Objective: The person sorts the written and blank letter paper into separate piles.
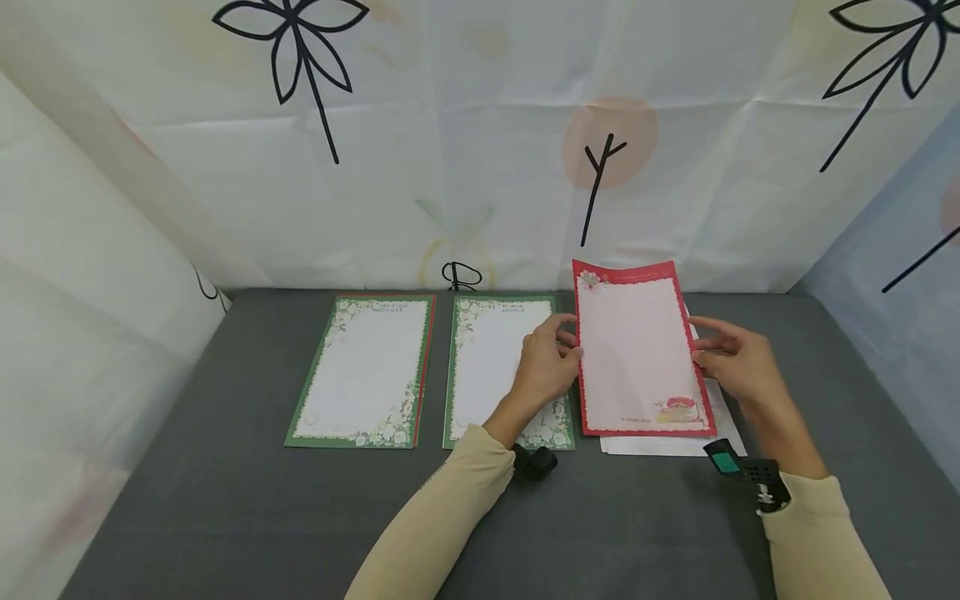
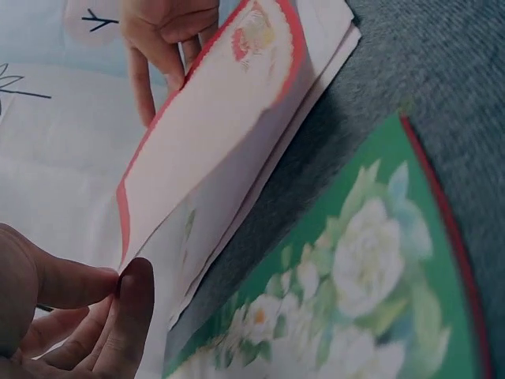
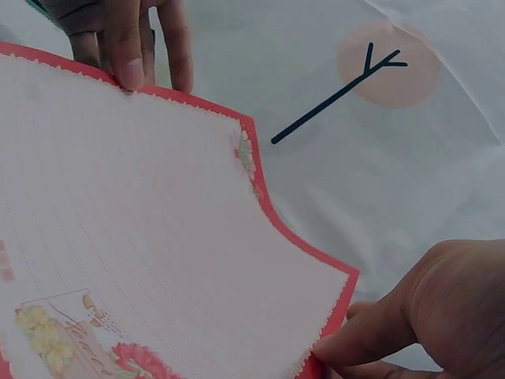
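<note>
Pinched: left hand (image 1: 546, 360) + right hand (image 1: 741, 360), red-bordered sheet (image 1: 637, 354) side edges | white paper (image 1: 667, 447) below grip | green-bordered sheet (image 1: 489, 358) left

Before me a creased white cloth backdrop (image 1: 510, 192) is hanging behind a dark grey, flat-topped table (image 1: 225, 517); black-outlined leafy sprigs (image 1: 291, 18) are showing high on it; lower, a thin black forked twig (image 1: 598, 177) is crossing a round peach patch (image 1: 633, 158); a pale blue cloth panel (image 1: 892, 208) is hanging at right.
</note>
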Available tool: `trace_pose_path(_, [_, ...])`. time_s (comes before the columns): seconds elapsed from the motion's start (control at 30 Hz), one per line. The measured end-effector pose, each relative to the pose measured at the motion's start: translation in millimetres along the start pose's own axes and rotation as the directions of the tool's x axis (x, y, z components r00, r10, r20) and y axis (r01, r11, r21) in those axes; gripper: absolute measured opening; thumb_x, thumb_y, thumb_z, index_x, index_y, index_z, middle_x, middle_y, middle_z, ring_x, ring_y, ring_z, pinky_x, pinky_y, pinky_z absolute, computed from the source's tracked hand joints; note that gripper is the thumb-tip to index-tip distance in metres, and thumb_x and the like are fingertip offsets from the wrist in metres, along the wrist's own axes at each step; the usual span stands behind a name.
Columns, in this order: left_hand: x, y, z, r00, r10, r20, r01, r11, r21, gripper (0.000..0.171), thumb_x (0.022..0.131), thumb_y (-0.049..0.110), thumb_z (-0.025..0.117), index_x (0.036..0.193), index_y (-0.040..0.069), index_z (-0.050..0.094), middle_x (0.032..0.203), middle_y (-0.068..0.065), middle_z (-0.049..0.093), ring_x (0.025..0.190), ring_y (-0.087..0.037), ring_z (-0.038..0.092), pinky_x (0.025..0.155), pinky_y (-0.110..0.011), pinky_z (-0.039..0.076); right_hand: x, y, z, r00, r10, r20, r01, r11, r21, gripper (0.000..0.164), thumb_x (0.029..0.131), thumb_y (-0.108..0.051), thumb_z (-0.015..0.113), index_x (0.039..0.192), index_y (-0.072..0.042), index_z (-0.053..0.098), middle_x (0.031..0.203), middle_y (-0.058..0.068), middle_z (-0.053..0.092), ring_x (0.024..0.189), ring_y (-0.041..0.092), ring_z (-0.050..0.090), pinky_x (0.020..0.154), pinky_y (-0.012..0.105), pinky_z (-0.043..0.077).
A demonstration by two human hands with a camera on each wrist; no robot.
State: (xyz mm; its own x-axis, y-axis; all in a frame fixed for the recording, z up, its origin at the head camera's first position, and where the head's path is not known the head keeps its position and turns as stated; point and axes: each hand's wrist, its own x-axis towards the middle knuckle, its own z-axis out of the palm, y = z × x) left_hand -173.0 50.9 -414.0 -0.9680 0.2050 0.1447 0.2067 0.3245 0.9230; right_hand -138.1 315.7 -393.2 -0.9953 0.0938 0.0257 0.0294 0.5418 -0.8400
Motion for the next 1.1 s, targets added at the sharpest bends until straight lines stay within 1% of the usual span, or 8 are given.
trace_pose_path(0.1, [0.7, -0.4, 7.3, 1.000, -0.006, 0.027, 0.005, 1.000, 0.026, 0.042, 0.093, -0.001, 0.067, 0.134, 0.002, 0.060, 0.098, -0.009, 0.069, 0.082, -0.014, 0.070, 0.066, -0.022, 0.053, -0.3, 2.7, -4.5, 1.000, 0.024, -0.004, -0.024, 0.999, -0.024, 0.050, 0.099, 0.002, 0.057, 0.147, 0.008, 0.046, 0.118, 0.034, 0.059, 0.077, -0.002, 0.059, 0.066, 0.017, 0.053])
trace_pose_path(0.23, [1.3, -0.7, 14.8, 0.998, -0.009, 0.056, 0.006, 0.998, 0.057, 0.042, 0.092, -0.001, 0.068, 0.134, 0.001, 0.060, 0.097, -0.009, 0.070, 0.082, -0.014, 0.070, 0.065, -0.020, 0.052, 0.7, 6.9, -10.4, 0.998, 0.062, 0.012, -0.061, 0.995, -0.073, 0.049, 0.098, 0.004, 0.056, 0.146, 0.010, 0.046, 0.116, 0.034, 0.060, 0.076, 0.000, 0.058, 0.065, 0.018, 0.052])
trace_pose_path(0.4, [1.5, -0.9, 20.1, 0.997, -0.023, 0.075, 0.013, 0.991, 0.132, 0.040, 0.089, 0.000, 0.070, 0.129, -0.001, 0.064, 0.092, -0.006, 0.071, 0.074, -0.009, 0.066, 0.061, -0.020, 0.048, 1.2, 8.2, -14.7, 0.994, 0.096, 0.047, -0.090, 0.989, -0.120, 0.048, 0.097, 0.004, 0.057, 0.144, 0.012, 0.048, 0.113, 0.032, 0.061, 0.076, 0.003, 0.059, 0.064, 0.020, 0.052])
trace_pose_path(0.63, [2.5, 0.2, 23.5, 0.996, -0.038, 0.082, 0.015, 0.967, 0.255, 0.035, 0.086, 0.003, 0.071, 0.121, -0.002, 0.069, 0.084, -0.002, 0.072, 0.069, -0.008, 0.058, 0.059, -0.021, 0.044, 2.4, 9.3, -17.1, 0.987, 0.144, 0.076, -0.129, 0.976, -0.175, 0.048, 0.097, 0.002, 0.056, 0.142, 0.014, 0.047, 0.111, 0.032, 0.062, 0.080, 0.018, 0.062, 0.062, 0.023, 0.052])
trace_pose_path(0.77, [2.4, 2.4, 23.0, 0.994, -0.035, 0.105, 0.006, 0.964, 0.266, 0.032, 0.086, 0.001, 0.069, 0.118, -0.003, 0.070, 0.080, -0.002, 0.071, 0.066, -0.007, 0.057, 0.055, -0.020, 0.042, 3.0, 9.6, -16.2, 0.978, 0.190, 0.090, -0.171, 0.968, -0.184, 0.048, 0.099, -0.003, 0.055, 0.142, 0.015, 0.046, 0.114, 0.032, 0.060, 0.084, 0.024, 0.064, 0.064, 0.025, 0.053])
trace_pose_path(0.83, [2.2, 3.6, 22.7, 0.992, -0.043, 0.117, 0.012, 0.967, 0.253, 0.030, 0.087, 0.000, 0.067, 0.116, -0.004, 0.070, 0.076, -0.001, 0.067, 0.062, -0.007, 0.055, 0.053, -0.020, 0.042, 3.2, 10.1, -15.8, 0.974, 0.209, 0.093, -0.189, 0.964, -0.189, 0.048, 0.101, -0.007, 0.054, 0.142, 0.015, 0.046, 0.117, 0.032, 0.060, 0.087, 0.027, 0.066, 0.067, 0.027, 0.054])
trace_pose_path(0.93, [2.5, 4.8, 22.8, 0.990, -0.055, 0.130, 0.021, 0.967, 0.252, 0.023, 0.086, 0.000, 0.066, 0.108, -0.004, 0.071, 0.070, 0.002, 0.061, 0.058, -0.007, 0.051, 0.050, -0.021, 0.040, 3.4, 11.4, -15.0, 0.968, 0.233, 0.095, -0.212, 0.959, -0.189, 0.049, 0.102, -0.012, 0.052, 0.142, 0.015, 0.046, 0.122, 0.035, 0.058, 0.092, 0.033, 0.068, 0.073, 0.034, 0.056])
trace_pose_path(1.1, [3.4, 5.6, 23.4, 0.986, -0.076, 0.149, 0.034, 0.963, 0.266, 0.014, 0.087, 0.001, 0.066, 0.099, -0.005, 0.069, 0.061, 0.003, 0.054, 0.053, -0.007, 0.048, 0.047, -0.021, 0.038, 4.0, 14.1, -13.2, 0.959, 0.266, 0.094, -0.247, 0.953, -0.178, 0.050, 0.103, -0.016, 0.052, 0.143, 0.014, 0.046, 0.128, 0.037, 0.056, 0.099, 0.040, 0.066, 0.081, 0.045, 0.054])
